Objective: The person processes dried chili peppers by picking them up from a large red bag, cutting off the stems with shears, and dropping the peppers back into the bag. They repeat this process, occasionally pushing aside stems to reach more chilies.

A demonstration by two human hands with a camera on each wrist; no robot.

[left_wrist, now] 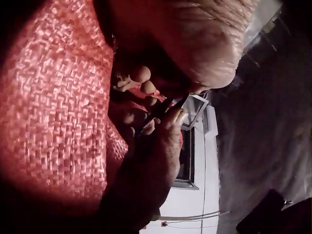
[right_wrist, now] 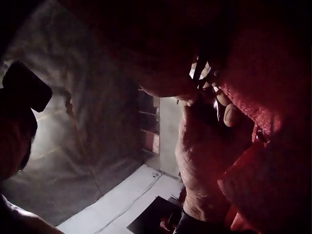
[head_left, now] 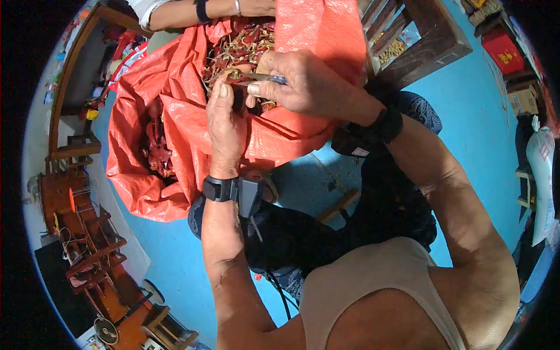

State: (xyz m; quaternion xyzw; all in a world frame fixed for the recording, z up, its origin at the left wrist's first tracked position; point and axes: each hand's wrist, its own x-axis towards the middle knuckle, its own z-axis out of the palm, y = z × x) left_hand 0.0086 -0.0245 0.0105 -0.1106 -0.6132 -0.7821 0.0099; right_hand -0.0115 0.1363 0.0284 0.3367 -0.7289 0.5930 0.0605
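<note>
Just above the heap of dried red chilies (head_left: 248,44), both hands meet at the mouth of a red woven bag (head_left: 303,137). My right hand (head_left: 312,84) grips a pair of small scissors (head_left: 271,77), whose metal blades reach across to the left fingertips. Between thumb and fingers my left hand (head_left: 226,131) pinches a dried chili with a pale stem (head_left: 234,74). The scissors' dark blades (left_wrist: 157,117) also show between the hands in the left wrist view. In the right wrist view the left hand (right_wrist: 200,161) is mostly in shadow.
Another person's forearm (head_left: 221,8) reaches in behind the bag. More dried chilies (head_left: 158,149) lie in a left fold of the red sheeting. A wooden chair (head_left: 429,44) stands at the upper right. Wooden furniture (head_left: 87,233) lines the left side of the blue floor (head_left: 466,116).
</note>
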